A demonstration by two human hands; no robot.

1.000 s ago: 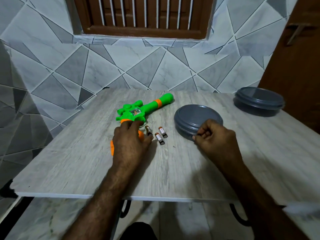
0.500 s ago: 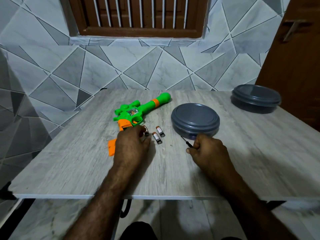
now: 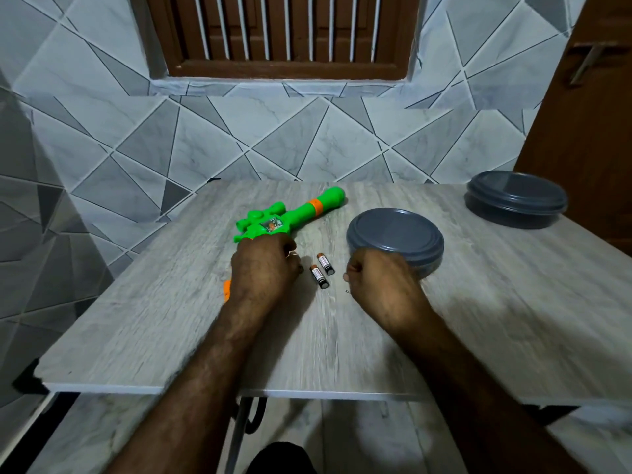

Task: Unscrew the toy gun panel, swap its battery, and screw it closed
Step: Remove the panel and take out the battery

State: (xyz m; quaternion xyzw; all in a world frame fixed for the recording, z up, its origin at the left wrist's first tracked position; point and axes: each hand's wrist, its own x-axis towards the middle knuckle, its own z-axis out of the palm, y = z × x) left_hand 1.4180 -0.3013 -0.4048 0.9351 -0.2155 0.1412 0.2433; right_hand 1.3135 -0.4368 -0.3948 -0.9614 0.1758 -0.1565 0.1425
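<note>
Two grey lidded containers sit on your table (image 3: 478, 319), one (image 3: 395, 236) close behind your right hand (image 3: 376, 282). Toy gun (image 3: 287, 217) lies flat, barrel away; your left hand (image 3: 265, 268) presses down over its grip. Right hand is fisted, contents hidden. Two batteries (image 3: 321, 270) lie between the hands. Judged: battery-swap stage. Next, seat the cells without rolling them.

Grey wood-grain tabletop (image 3: 496, 302) set against wall tiled in grey-and-white triangles (image 3: 239, 138). Round grey lid (image 3: 400, 230) laid flat mid-table. Lidded grey container (image 3: 516, 200) placed at far right corner (well apart from lid). Brown barred window (image 3: 287, 32) seen above; brown door (image 3: 588, 107) at right.
</note>
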